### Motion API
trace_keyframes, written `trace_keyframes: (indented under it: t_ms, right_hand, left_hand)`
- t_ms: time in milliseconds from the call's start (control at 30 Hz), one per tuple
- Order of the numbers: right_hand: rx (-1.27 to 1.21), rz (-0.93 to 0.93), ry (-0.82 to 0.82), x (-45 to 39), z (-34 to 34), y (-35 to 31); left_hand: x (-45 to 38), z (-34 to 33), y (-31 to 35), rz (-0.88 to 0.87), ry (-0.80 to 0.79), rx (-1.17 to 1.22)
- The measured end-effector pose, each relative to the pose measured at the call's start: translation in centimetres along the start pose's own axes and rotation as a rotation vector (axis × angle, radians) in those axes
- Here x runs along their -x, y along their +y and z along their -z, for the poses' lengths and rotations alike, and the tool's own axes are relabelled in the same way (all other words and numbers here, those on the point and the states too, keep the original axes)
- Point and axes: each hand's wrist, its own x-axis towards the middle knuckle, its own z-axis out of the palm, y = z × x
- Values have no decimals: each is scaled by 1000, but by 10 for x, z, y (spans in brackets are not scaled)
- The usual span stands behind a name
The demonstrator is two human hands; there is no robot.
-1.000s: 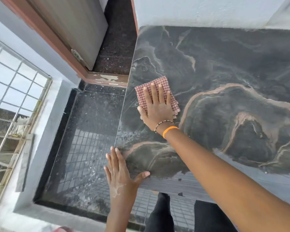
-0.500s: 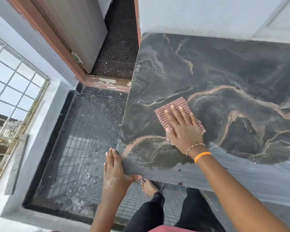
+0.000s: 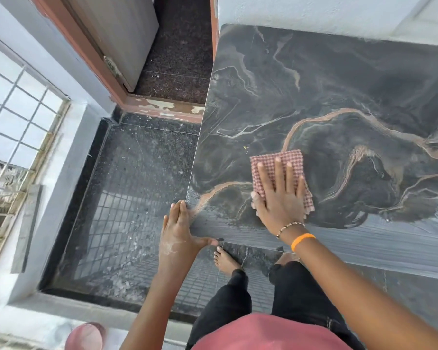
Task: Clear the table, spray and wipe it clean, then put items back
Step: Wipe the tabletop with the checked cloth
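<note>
- Since half a second ago, the red-checked cloth (image 3: 278, 170) and the right hand (image 3: 280, 198) on it are turned: the fingers that slanted up and to the left now point straight away from the person, and the hand sits no farther from the table's near edge than it did.
- Right hand lies flat on the cloth, fingers straight and spread, palm pressing it onto the dark marbled table (image 3: 339, 97); nothing is gripped, the cloth is only pinned under the hand.
- Cloth is folded into a rough square; its far edge shows beyond the fingertips and a frayed corner sticks out past the little-finger side of the palm.
- A beaded bracelet (image 3: 288, 227) and an orange band (image 3: 302, 241) sit on the wrist just behind that hand.
- Left hand (image 3: 180, 233) rests at the table's near left corner, as before: fingers straight and together along the side edge, thumb stretched out along the front edge, holding nothing.
- A pale, powdery smear marks the back of the left hand.
- Below the left thumb, a bare foot (image 3: 224, 260) stands on the speckled dark floor (image 3: 137, 173).
- Ahead of the left hand's fingertips, well apart, a door sill with peeling paint (image 3: 162, 107) meets the floor.
</note>
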Motion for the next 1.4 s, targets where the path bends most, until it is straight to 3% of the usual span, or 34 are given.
trace_keyframes:
  t_ms: [200,367,467,733,833,933,1033,1267,1400]
  right_hand:
    - [20,367,-76,-26,-10,-99]
    - [84,711,-65,12,-20,-80]
    - [102,682,-80,23,-14,-28]
    - [68,124,-26,47,6,115]
    - [21,-36,-7,85,-2,112]
    - [23,-76,-28,105,-10,77]
    - [56,4,-30,104,-15,32]
    - [118,416,-121,68,-23,-92]
    - [203,640,-158,54,-23,-116]
  left_hand:
    - [18,-22,-9,95,179,135]
    - [33,-41,-11,182,300,254]
    - [36,-41,-10,212,315,287]
    - [31,-33,-7,338,299,426]
    - [32,-31,-8,361,322,491]
    - [32,-33,-11,318,336,578]
    - [32,-35,-17,282,326,623]
    - [41,-34,-34,108,131,618]
    - [44,-38,-38,186,158,630]
